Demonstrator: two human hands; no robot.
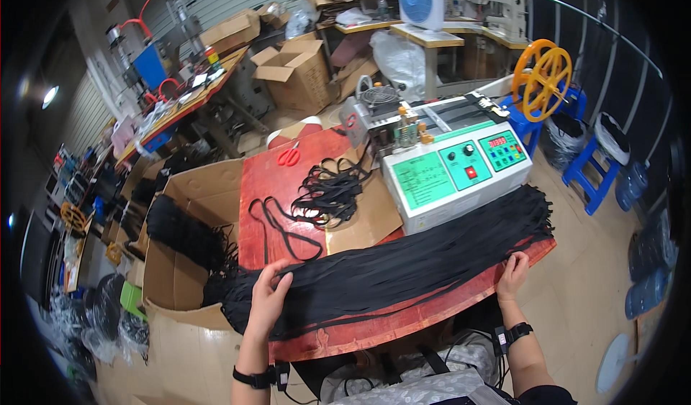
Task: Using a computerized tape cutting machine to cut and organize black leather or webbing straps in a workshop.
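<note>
A long, thick bundle of black straps (403, 265) lies across the front of a red wooden table (270, 178). My left hand (268, 298) grips the bundle near its left end, fingers curled over the straps. At the bundle's right end, by the table corner, my right hand (512, 275) rests with fingers on the straps. Both wrists wear black bands. A smaller heap of black straps (331, 193) sits further back on a cardboard sheet (371, 214), with a loose strap loop (284, 232) beside it.
A white cutting machine with a green panel (453, 164) stands behind the bundle, an orange reel (543, 78) at its right. Red scissors (289, 155) lie at the back. An open cardboard box (194, 211) with black straps stands left. Blue stools (594, 167) stand right.
</note>
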